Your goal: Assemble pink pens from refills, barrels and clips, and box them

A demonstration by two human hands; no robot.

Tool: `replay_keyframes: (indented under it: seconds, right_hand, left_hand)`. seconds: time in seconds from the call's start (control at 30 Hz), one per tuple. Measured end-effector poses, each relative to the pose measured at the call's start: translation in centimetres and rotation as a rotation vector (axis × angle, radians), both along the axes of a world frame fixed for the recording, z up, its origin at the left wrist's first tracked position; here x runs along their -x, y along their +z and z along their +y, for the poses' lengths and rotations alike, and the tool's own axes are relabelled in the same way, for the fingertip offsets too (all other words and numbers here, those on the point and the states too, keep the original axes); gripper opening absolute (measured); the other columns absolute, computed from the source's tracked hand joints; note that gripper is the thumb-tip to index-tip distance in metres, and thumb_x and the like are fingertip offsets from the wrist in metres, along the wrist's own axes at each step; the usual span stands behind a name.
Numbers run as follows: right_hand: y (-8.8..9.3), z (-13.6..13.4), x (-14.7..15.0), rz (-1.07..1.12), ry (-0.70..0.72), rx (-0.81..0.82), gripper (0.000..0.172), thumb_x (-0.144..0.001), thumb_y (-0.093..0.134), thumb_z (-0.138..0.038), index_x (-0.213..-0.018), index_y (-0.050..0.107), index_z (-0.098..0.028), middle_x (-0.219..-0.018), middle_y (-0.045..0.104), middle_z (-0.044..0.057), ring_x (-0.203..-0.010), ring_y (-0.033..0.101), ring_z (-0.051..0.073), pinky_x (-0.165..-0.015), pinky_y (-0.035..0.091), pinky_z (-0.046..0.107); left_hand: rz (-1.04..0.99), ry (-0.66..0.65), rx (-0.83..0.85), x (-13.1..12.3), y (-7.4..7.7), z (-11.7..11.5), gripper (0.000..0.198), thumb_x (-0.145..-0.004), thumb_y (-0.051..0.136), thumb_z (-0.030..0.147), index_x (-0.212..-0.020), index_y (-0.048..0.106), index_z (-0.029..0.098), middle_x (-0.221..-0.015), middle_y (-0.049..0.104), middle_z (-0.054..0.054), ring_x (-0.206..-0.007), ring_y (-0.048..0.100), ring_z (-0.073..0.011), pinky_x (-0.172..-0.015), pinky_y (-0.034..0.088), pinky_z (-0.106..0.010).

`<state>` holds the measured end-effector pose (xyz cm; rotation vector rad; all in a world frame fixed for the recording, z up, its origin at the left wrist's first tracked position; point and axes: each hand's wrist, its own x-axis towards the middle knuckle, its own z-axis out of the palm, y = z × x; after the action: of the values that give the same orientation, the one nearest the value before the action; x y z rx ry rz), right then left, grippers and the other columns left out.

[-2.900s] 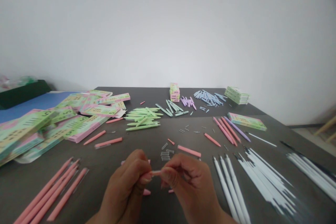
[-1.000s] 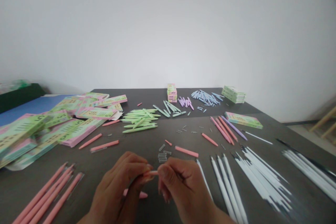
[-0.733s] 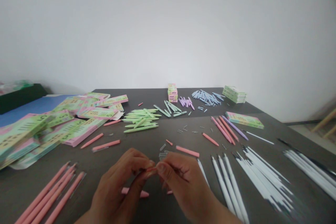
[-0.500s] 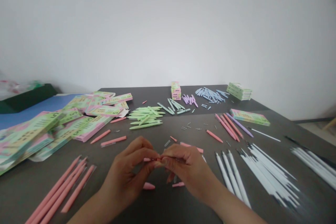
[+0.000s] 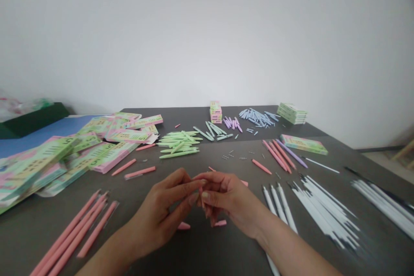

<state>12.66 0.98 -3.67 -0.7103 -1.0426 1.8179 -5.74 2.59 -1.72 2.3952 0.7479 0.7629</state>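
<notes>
My left hand (image 5: pixel 173 202) and my right hand (image 5: pixel 228 194) meet above the dark table, their fingertips pinched together. Between them is a small pink pen part (image 5: pixel 201 193), held roughly upright and mostly covered by fingers. Its exact shape cannot be made out. Under the hands lie a pink pen tip section (image 5: pixel 183 226) and a short pink piece (image 5: pixel 220 223). Just beyond my right hand, another pink barrel (image 5: pixel 245 183) shows only its end. A small pink piece (image 5: pixel 211 169) lies past the fingertips.
Pink pens (image 5: pixel 74 233) lie at left, near piled pen boxes (image 5: pixel 113 155). Green barrels (image 5: pixel 179 143), purple barrels (image 5: pixel 233 123) and blue barrels (image 5: pixel 257 117) sit farther back. To the right are white refills (image 5: pixel 323 211), small springs (image 5: pixel 225 157) and stacked boxes (image 5: pixel 292 113).
The pink part between my fingers has turned from lying crosswise to roughly upright. My right fingers have shifted over it, and the view has swung slightly.
</notes>
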Motion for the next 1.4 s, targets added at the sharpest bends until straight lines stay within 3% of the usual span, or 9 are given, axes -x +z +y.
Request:
replay_keyframes:
  seconds: [0.4,0.53,0.63,0.73,0.87,1.03,1.17,1.27,1.4]
  right_hand:
    - [0.8,-0.4,0.4,-0.113,-0.165,-0.108,0.022,-0.066,0.074,-0.028,-0.078,0.062,-0.014,-0.064,0.066,0.000,-0.053,0.057,0.008,-0.045,0.044,0.016]
    - [0.8,-0.3,0.1,-0.120,-0.243,-0.114,0.025,-0.064,0.076,-0.030,-0.078,0.061,-0.015,-0.066,0.067,0.000,-0.051,0.057,0.008,-0.049,0.046,0.019]
    - [0.7,0.0,-0.1,-0.160,-0.351,-0.155,0.023,-0.063,0.076,-0.029,-0.075,0.061,-0.016,-0.063,0.065,-0.002,-0.051,0.057,0.008,-0.050,0.046,0.020]
    - [0.7,0.2,-0.2,-0.188,-0.398,-0.182,0.023,-0.063,0.076,-0.030,-0.073,0.060,-0.017,-0.061,0.064,-0.003,-0.052,0.057,0.009,-0.052,0.048,0.021]
    - [0.7,0.2,-0.3,-0.185,-0.445,-0.218,0.022,-0.065,0.074,-0.031,-0.072,0.060,-0.017,-0.060,0.063,-0.003,-0.052,0.058,0.009,-0.052,0.048,0.021]
    - [0.5,0.1,-0.4,-0.192,-0.472,-0.240,0.022,-0.068,0.073,-0.034,-0.074,0.061,-0.017,-0.063,0.065,-0.001,-0.055,0.059,0.010,-0.055,0.049,0.022]
    - [0.7,0.0,-0.4,-0.185,-0.484,-0.248,0.022,-0.067,0.074,-0.035,-0.074,0.062,-0.017,-0.066,0.067,0.001,-0.058,0.061,0.011,-0.056,0.049,0.023]
    - [1.1,-0.1,-0.5,-0.135,-0.482,-0.225,0.022,-0.068,0.074,-0.034,-0.074,0.062,-0.017,-0.066,0.068,0.001,-0.060,0.062,0.012,-0.058,0.050,0.024]
    - [1.4,-0.3,-0.4,-0.080,-0.425,-0.162,0.022,-0.070,0.074,-0.033,-0.076,0.062,-0.015,-0.069,0.070,0.003,-0.059,0.063,0.012,-0.059,0.051,0.024]
  left_hand:
    - [0.244,-0.021,-0.232,0.9,0.1,0.3,0.059,-0.085,0.035,0.007,-0.139,0.030,0.033,-0.086,0.047,-0.002,-0.073,0.048,-0.0154,-0.064,0.038,-0.027]
    - [0.047,0.161,-0.193,1.9,0.4,0.9,0.059,-0.087,0.036,0.011,-0.139,0.020,0.032,-0.096,0.050,-0.002,-0.083,0.051,-0.0155,-0.073,0.041,-0.027]
    - [0.040,0.344,0.007,2.8,0.4,2.1,0.036,-0.087,0.040,0.020,-0.122,0.041,0.024,-0.098,0.054,-0.003,-0.087,0.054,-0.0173,-0.076,0.044,-0.028]
    - [0.346,0.300,0.155,3.1,-0.3,3.2,0.024,-0.078,0.050,0.023,-0.101,0.055,0.020,-0.099,0.057,-0.005,-0.090,0.056,-0.0204,-0.077,0.045,-0.031]
    - [0.561,0.259,0.136,2.8,-1.6,3.4,0.026,-0.066,0.052,0.014,-0.091,0.059,0.020,-0.100,0.056,-0.006,-0.096,0.054,-0.0230,-0.082,0.041,-0.035]
    - [0.541,0.327,0.188,2.7,-2.5,3.7,0.013,-0.068,0.046,0.011,-0.072,0.056,0.019,-0.081,0.058,-0.006,-0.084,0.056,-0.0252,-0.077,0.041,-0.039]
    - [0.441,0.285,0.364,2.4,-1.5,3.7,0.013,-0.081,0.042,0.025,-0.079,0.053,0.018,-0.075,0.063,-0.004,-0.072,0.062,-0.0211,-0.064,0.048,-0.033]
    - [0.088,0.195,0.754,2.1,-0.3,2.9,0.021,-0.088,0.039,0.035,-0.099,0.047,0.018,-0.081,0.067,-0.004,-0.071,0.066,-0.0178,-0.055,0.051,-0.026]
    - [-0.329,0.063,1.252,1.5,0.2,1.8,0.028,-0.081,0.059,0.030,-0.103,0.045,0.018,-0.074,0.069,-0.004,-0.066,0.069,-0.0187,-0.051,0.052,-0.023]
